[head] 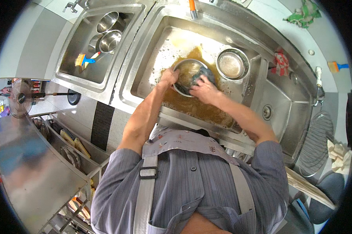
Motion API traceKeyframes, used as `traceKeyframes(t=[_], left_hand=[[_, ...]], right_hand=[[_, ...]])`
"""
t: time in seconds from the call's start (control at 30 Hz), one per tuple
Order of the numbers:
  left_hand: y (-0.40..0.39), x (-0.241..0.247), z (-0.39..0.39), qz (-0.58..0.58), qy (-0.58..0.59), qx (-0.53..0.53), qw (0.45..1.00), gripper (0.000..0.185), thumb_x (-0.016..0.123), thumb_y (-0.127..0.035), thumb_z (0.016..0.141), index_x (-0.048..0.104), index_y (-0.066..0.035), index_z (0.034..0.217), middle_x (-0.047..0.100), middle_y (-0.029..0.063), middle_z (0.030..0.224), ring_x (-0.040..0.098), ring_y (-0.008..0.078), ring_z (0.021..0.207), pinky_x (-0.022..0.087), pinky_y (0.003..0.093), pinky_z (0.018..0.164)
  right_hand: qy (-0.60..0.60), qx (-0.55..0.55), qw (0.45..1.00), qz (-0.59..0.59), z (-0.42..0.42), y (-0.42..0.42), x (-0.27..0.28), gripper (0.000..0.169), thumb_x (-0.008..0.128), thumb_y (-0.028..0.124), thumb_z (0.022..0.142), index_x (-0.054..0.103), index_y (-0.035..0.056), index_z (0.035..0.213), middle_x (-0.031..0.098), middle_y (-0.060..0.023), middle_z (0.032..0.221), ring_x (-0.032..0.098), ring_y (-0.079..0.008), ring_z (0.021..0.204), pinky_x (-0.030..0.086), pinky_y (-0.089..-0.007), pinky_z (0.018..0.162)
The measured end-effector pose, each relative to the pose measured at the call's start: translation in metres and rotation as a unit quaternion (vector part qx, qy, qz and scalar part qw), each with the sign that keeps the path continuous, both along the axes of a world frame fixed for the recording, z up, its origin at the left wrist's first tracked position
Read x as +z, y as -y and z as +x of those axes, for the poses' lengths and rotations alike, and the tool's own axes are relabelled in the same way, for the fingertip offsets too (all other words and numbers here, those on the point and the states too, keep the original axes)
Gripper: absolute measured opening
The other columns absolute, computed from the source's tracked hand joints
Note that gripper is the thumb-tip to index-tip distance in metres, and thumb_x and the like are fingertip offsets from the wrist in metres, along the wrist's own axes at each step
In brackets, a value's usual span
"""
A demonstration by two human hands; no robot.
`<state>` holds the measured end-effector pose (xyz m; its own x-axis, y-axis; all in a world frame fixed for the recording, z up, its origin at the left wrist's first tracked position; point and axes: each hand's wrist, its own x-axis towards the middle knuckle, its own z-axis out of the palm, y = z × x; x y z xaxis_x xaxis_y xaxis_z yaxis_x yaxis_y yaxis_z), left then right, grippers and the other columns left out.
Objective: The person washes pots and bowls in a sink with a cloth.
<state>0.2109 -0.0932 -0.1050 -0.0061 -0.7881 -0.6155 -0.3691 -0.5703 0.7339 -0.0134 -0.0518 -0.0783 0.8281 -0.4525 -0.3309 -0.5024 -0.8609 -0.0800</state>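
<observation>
Brownish water lies in the bottom of a large steel sink basin. In it a round steel bowl is tilted, with murky liquid or wet shine inside. My left hand grips the bowl's left rim. At the right side of the bowl, my right hand presses a dark blue-green scrubber against it; motion blur hides its exact shape. A second round steel bowl stands to the right in the same basin, apart from both hands, with a little liquid in it.
The left basin holds steel pots and a blue-handled brush. An orange-sleeved faucet overhangs the back rim. At right are a drain basin, a red-and-white cloth and a wire rack. A steel table stands at left.
</observation>
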Motion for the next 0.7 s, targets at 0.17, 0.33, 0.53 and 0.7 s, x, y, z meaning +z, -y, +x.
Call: traceKeyframes(t=[0.17,0.33,0.53,0.7], left_hand=[[0.001,-0.03,0.0,-0.138,-0.069,0.031,0.988,0.045,0.054,-0.017,0.09,0.053,-0.006,0.134,0.068,0.0225,0.1,0.071,0.0307,0.086,0.063,0.0427,0.053],[0.007,-0.04,-0.006,-0.031,-0.006,-0.015,0.999,0.054,0.056,-0.013,0.089,0.045,-0.002,0.14,0.067,0.0239,0.107,0.07,0.0301,0.088,0.061,0.0412,0.063],[0.005,-0.048,0.007,-0.046,0.029,0.027,0.998,0.034,0.057,-0.01,0.089,0.062,0.004,0.12,0.07,0.0213,0.093,0.071,0.0302,0.086,0.059,0.0419,0.072],[0.008,-0.025,0.014,0.022,-0.01,0.01,1.0,0.027,0.061,-0.005,0.086,0.065,0.0,0.112,0.069,0.0192,0.096,0.071,0.0296,0.086,0.063,0.0445,0.058]], right_hand=[[0.121,-0.173,0.97,0.12,0.002,0.012,-0.02,0.032,0.063,0.015,0.085,0.065,0.0115,0.117,0.063,-0.0088,0.114,0.054,-0.0289,0.118,0.033,-0.0531,0.106],[0.188,-0.265,0.934,0.148,0.067,0.006,0.006,0.027,0.064,0.01,0.081,0.065,-0.0051,0.104,0.065,-0.0203,0.103,0.064,-0.0381,0.101,0.051,-0.0532,0.084],[0.158,-0.195,0.967,-0.038,0.079,-0.011,-0.025,0.037,0.053,0.0,0.08,0.058,-0.0051,0.116,0.06,-0.022,0.114,0.061,-0.0373,0.105,0.042,-0.0549,0.096],[0.232,0.013,0.96,-0.158,-0.003,0.013,0.007,0.031,0.066,0.01,0.079,0.066,0.0107,0.11,0.062,-0.0065,0.117,0.054,-0.0269,0.117,0.032,-0.0539,0.108]])
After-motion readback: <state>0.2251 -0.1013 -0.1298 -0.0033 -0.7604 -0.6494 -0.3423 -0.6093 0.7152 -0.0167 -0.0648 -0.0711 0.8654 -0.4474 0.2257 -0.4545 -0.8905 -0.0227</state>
